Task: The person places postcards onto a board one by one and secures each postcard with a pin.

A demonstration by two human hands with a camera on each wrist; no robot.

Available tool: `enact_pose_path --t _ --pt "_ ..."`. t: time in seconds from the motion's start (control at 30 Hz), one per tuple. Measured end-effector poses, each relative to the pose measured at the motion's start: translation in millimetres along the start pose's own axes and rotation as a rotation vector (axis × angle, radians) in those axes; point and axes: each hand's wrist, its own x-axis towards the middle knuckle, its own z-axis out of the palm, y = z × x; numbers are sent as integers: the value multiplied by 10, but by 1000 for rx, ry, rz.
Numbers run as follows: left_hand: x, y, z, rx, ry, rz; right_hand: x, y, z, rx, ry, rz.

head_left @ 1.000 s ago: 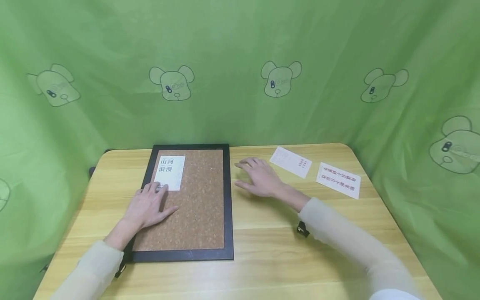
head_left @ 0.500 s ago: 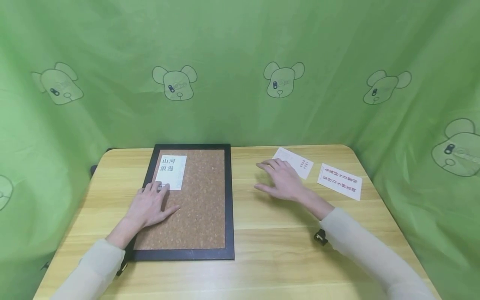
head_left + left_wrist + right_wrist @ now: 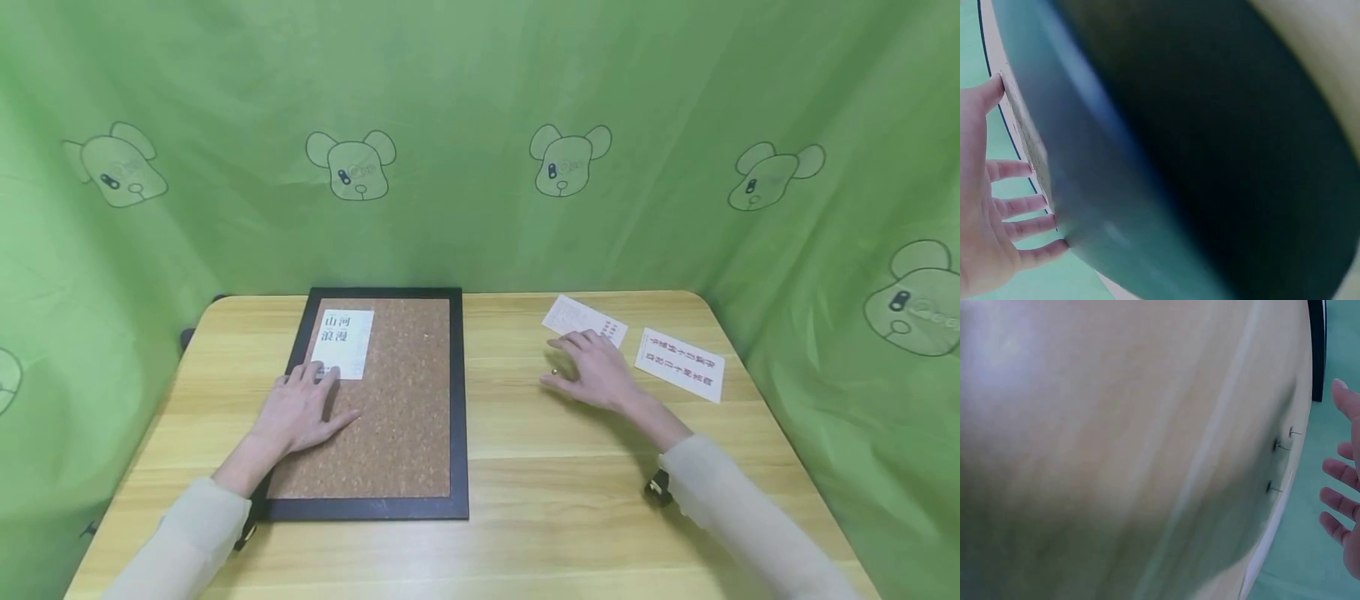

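- As the left hand (image 3: 296, 417) rests over the lower edge of a card (image 3: 348, 332), the right hand (image 3: 602, 372) reaches out above the table (image 3: 540, 517), its fingers loosely parted and gripping nothing.
- Under the right hand, three tacks (image 3: 1275, 445) sit close together on the wood, points apparently up; the head view catches just one, between thumb and fingers.
- With fingers spread and thumb out to the side, the left hand presses rather than grips.
- Beneath it, the card lies flat near the upper left of the cork board (image 3: 401, 400), inside the dark frame (image 3: 367, 509); no tack shows in it.
- The step in hand appears to be fetching a tack while the card is kept in place. The next move would call for pinching one tack by its head, clear of its point, the left hand holding steady.
- Beyond the right hand lie two loose cards (image 3: 678, 364), one partly hidden by its fingers.
- Green curtain (image 3: 465, 75) backs the scene.
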Motion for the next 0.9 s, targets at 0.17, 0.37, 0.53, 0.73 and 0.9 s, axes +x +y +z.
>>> enact_pose_path --t 0.17,0.37,0.53,0.73,0.9 --pt "7 3 -9 -2 -4 -1 -36 52 55 3 0 4" --pt "8 -2 -4 -1 1 0 -36 120 122 14 6 1" --pt "8 -3 10 1 10 1 -50 168 168 17 11 -12" --pt "5 -8 20 -2 19 2 -70 186 198 0 52 -47" --pt "5 -7 18 -5 19 0 -70 191 211 10 87 -63"
